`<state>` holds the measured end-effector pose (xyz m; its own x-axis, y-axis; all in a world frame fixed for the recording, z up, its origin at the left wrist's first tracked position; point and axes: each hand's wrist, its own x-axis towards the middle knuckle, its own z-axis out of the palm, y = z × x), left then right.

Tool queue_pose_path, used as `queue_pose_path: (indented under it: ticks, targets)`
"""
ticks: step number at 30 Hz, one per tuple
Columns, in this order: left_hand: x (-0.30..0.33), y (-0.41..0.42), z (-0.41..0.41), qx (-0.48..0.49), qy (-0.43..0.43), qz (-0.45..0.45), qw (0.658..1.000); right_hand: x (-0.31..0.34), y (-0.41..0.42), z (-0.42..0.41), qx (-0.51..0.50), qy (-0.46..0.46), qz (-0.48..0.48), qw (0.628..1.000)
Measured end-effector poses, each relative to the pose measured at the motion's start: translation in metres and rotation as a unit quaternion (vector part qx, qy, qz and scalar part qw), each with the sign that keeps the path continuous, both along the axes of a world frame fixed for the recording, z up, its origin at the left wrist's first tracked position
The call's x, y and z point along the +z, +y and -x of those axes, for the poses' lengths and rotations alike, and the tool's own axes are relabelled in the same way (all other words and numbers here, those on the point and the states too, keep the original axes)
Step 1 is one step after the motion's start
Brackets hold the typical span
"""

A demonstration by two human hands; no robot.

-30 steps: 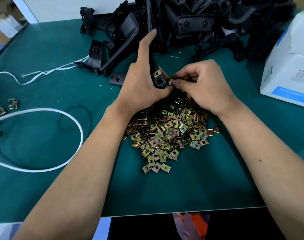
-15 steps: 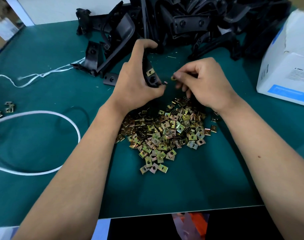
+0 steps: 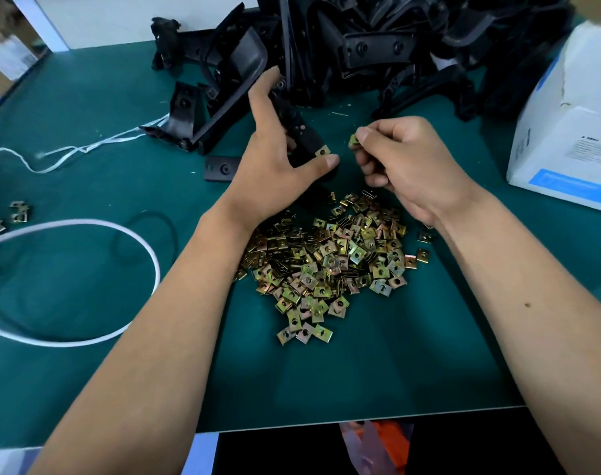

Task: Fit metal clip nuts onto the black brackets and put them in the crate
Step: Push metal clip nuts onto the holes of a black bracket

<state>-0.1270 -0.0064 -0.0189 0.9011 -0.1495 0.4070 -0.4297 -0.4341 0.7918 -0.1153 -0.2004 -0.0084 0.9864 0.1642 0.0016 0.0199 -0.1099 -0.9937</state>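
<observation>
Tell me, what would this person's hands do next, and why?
Probably the right hand brings its pinched clip nut across to the black bracket that the left hand holds: one nut already sits on it, and a gap separates the loose one.

Both forearms bare to frame edge, no sleeves, gloves, watch or rings; small dark mole (image 3: pixel 527 305) on right forearm.

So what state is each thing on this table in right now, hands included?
left hand: holds a black bracket
black bracket: one clip nut already fitted at its end
right hand: pinches a loose clip nut, apart from the bracket
pile of clip nuts: loose on the mat
bracket heap: jumbled at the back
</observation>
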Motion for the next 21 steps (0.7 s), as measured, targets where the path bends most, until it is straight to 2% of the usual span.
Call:
queue_pose_path:
  ticks: [4,8,21]
  targets:
    - [-0.004,0.000,-0.006,0.052,0.019,0.039,0.998,0.001,0.001,0.001,-0.006,0.005,-0.006,1.000]
    - [-0.006,-0.004,-0.008,0.089,0.038,0.041,0.994,0.000,0.001,0.000,-0.014,0.001,0.000,1.000]
    - [0.004,-0.006,-0.001,0.014,0.034,-0.017,0.999,-0.010,0.009,-0.004,-0.054,-0.064,0.095,0.992]
